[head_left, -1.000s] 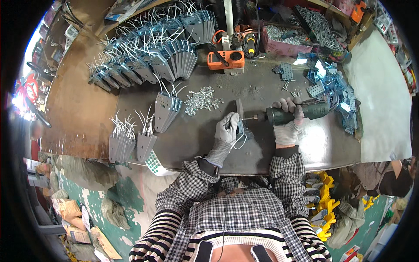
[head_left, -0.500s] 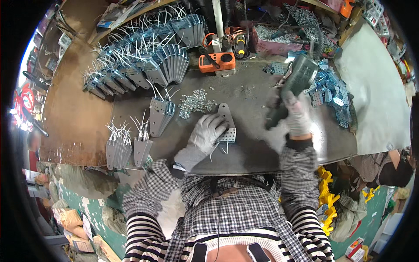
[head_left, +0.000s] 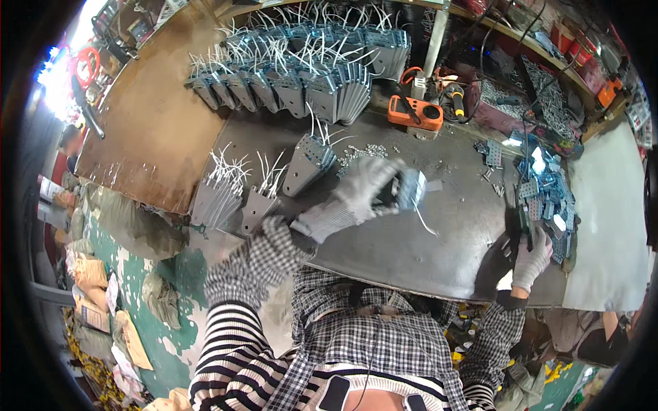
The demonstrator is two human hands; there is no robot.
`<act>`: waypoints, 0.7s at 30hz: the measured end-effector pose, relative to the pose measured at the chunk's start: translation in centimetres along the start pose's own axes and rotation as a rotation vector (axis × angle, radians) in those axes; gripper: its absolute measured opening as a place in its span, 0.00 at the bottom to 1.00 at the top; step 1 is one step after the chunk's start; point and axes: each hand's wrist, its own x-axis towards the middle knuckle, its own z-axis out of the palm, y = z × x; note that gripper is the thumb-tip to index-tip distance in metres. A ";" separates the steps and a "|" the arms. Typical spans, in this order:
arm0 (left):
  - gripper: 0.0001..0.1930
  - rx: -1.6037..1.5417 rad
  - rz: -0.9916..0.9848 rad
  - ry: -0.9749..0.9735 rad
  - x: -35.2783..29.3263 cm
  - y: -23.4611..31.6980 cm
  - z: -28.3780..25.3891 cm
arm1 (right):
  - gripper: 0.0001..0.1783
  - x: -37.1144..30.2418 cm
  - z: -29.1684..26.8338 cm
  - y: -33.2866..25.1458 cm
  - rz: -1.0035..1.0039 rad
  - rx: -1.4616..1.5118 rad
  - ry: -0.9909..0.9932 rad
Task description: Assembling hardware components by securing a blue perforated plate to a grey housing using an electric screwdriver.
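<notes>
My left hand [head_left: 373,183], in a grey-white glove, is closed around a metal bracket [head_left: 412,189] with a white wire hanging from it. The bracket is tilted and smeared by motion, held above the dark tabletop. Over on the right, my gloved right hand [head_left: 533,262] is at the table's near part, its fingers curled at a dark object that I cannot make out. Just beyond that hand lies a pile of bluish perforated metal pieces [head_left: 545,195]. A heap of small shiny nuts or washers [head_left: 363,156] is behind my left hand.
Finished-looking grey brackets with white wires [head_left: 301,85] stand in rows at the back; smaller groups [head_left: 219,198] stand at the left. An orange device [head_left: 415,113] sits at the back beside a pole [head_left: 436,44]. A pink bin [head_left: 504,113] of small metal parts is back right.
My left hand has lifted the bracket off the tabletop and tilted it. My right hand, which held a dark power drill, has moved right and nearer. The view has turned, shifting the scene.
</notes>
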 end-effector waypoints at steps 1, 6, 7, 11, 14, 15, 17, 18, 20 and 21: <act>0.42 -0.181 -0.075 0.270 -0.8 0.2 -2.1 | 0.24 -0.1 0.1 -0.2 -0.066 0.067 0.136; 0.48 0.365 -0.659 0.355 -4.5 -3.8 -6.5 | 0.22 -0.3 0.8 -5.7 -0.218 0.313 0.198; 0.50 0.477 -0.724 0.274 -4.7 -4.7 -6.6 | 0.21 -0.2 1.7 -6.5 -0.214 0.302 0.175; 0.51 0.408 -0.918 0.074 -6.1 -4.5 -6.4 | 0.21 -1.2 2.9 -9.0 -0.310 0.369 0.173; 0.51 0.430 -0.783 0.184 -8.1 -3.7 -6.2 | 0.23 -2.1 2.4 -10.1 -0.304 0.403 0.113; 0.52 0.492 -0.628 0.297 -9.2 -3.6 -6.2 | 0.22 -2.3 2.8 -9.7 -0.303 0.377 0.098; 0.52 0.468 -0.594 0.373 -12.2 -3.6 -6.6 | 0.22 -2.7 2.8 -9.3 -0.311 0.413 0.093; 0.51 0.467 -0.677 0.345 -14.2 -3.8 -6.4 | 0.22 -2.8 2.7 -9.4 -0.296 0.416 0.090; 0.50 0.508 -0.854 0.257 -18.0 -4.2 -5.5 | 0.21 -2.7 1.7 -11.5 -0.291 0.463 0.021; 0.49 0.545 -0.944 0.198 -19.3 -4.5 -4.9 | 0.20 -2.4 1.3 -12.6 -0.279 0.482 -0.040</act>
